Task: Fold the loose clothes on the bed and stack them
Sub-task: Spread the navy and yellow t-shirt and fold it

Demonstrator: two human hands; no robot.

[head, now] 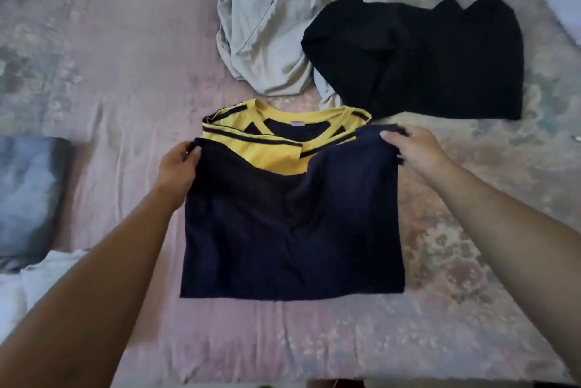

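The navy shirt (292,230) is lying in the middle of the bed (125,89), its lower part folded up so that most of the yellow, dark-striped shoulder panel is being covered; only the collar band and a small grey neck label are showing. The left hand (179,167) is pinching the folded edge at its left corner, and the right hand (412,148) is gripping the right corner, fingertips hidden behind the cloth. Beyond the shirt, a crumpled grey garment (267,29) is running off the top edge of the view, and beside it a black garment (434,57) is lying in soft, shapeless folds whose form is hard to make out. At the left edge a dark bluish folded piece (28,196) and something white (31,284) are being cut off by the frame. The bed cover is looking worn, pinkish and mottled with a faded pattern.
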